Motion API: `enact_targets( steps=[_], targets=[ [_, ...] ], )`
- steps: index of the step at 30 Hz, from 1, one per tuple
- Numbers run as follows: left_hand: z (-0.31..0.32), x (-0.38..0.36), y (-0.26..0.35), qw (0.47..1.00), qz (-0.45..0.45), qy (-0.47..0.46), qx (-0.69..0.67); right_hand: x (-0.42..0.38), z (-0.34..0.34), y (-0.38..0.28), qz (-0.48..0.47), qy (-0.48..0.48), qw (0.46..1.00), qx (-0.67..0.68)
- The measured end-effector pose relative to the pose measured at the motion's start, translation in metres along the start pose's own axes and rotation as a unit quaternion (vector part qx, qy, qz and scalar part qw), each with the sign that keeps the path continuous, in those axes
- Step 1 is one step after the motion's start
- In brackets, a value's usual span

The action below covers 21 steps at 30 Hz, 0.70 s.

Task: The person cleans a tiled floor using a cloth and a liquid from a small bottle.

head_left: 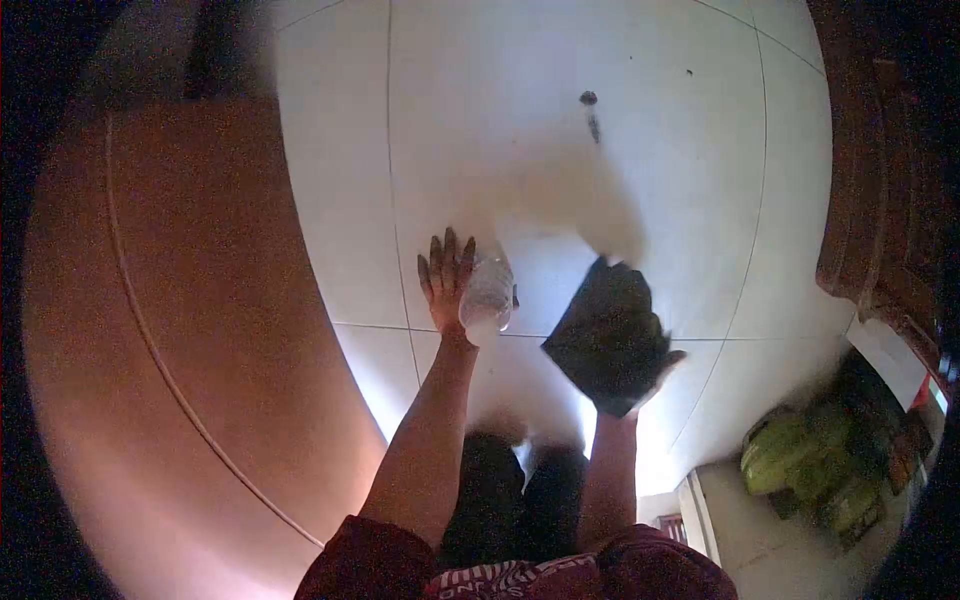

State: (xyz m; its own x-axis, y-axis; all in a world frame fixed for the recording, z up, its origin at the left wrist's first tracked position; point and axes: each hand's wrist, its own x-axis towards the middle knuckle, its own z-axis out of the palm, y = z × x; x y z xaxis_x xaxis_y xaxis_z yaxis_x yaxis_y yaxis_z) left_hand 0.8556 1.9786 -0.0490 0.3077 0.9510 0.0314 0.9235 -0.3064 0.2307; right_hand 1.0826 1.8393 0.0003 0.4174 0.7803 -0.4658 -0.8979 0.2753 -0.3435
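Observation:
My left hand (446, 282) has its fingers stretched up and spread, with a clear plastic bottle or cup (488, 292) between them and the thumb, which shows on the far side. The vessel is see-through and slightly blurred, so its contents cannot be made out. To the right, a dark, angular piece that looks like cloth or a bag (612, 335) covers most of my right hand (655, 385). Only the thumb side and wrist show; the other fingers are hidden behind the dark piece.
Pale floor tiles (470, 90) lie beneath, with a small dark object (588, 98) farther off. A brown panel (200, 300) runs along the left. Dark wooden furniture (890, 170) stands at right, with blurred green things (810, 455) below it. A tan smear crosses the middle.

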Motion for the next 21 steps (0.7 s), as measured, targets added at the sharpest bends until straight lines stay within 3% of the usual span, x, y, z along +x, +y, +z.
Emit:
enact_targets(
  steps=[2,4,5,7,10,13,14,21],
  targets=[
    [0.003,0.003,-0.002,1.0,0.002,-0.012,0.026,-0.01,0.026,0.015,-0.02,0.081,0.986,-0.148],
    [0.001,-0.004,-0.001,0.999,0.006,-0.029,0.045,-0.011,0.006,0.019,0.019,0.106,0.99,-0.088],
    [0.001,-0.003,-0.001,0.998,0.009,-0.031,0.053,0.005,0.04,0.018,0.048,0.089,0.994,-0.036],
    [0.007,0.006,0.004,0.999,0.012,-0.017,0.044,0.017,0.038,0.016,0.048,0.136,0.988,-0.058],
    [0.007,0.0,0.001,0.999,0.006,-0.013,0.036,0.04,0.059,0.01,0.085,0.111,0.989,-0.039],
    [0.021,-0.005,-0.009,0.996,0.006,-0.033,0.082,0.066,0.088,0.011,0.04,0.113,0.985,-0.124],
    [0.019,-0.006,-0.009,0.997,0.007,-0.03,0.074,0.072,0.084,0.007,0.061,0.06,0.987,-0.136],
    [0.02,-0.013,-0.008,0.996,-0.008,-0.052,0.07,0.091,0.103,-0.004,-0.002,0.098,0.991,-0.094]
  ],
)
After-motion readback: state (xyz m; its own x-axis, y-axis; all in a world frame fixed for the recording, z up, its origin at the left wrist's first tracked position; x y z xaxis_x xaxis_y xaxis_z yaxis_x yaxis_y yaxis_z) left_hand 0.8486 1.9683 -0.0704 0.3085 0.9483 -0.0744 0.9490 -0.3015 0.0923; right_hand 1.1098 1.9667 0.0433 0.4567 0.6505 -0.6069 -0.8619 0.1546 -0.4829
